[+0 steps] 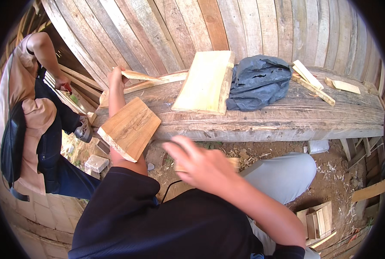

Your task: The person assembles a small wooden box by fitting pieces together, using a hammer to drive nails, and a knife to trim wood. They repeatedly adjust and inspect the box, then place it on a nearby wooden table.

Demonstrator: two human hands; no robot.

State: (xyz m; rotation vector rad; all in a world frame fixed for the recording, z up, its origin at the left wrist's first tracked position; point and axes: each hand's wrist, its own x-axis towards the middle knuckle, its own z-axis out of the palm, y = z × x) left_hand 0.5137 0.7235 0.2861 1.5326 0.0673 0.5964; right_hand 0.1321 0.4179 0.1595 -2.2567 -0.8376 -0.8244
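My left hand (115,77) is stretched out over the far left end of the thick timber bench. Its fingers are closed on a thin, pointed strip of wood (139,76). A flat wooden board (132,128) with a rough sawn edge covers part of my left forearm; what supports it cannot be made out. My right hand (205,166) is in front of my body, its fingers smeared by motion. A pale piece of wood (233,163) shows behind that hand on both sides; whether the hand holds it is unclear.
On the timber bench (261,123) lie a broad pale board (204,82), a crumpled dark plastic bag (261,82) and several offcuts (315,82). A plank wall stands behind. At left, another person (30,116) holds something red. Wood pieces (316,222) lie on the ground at lower right.
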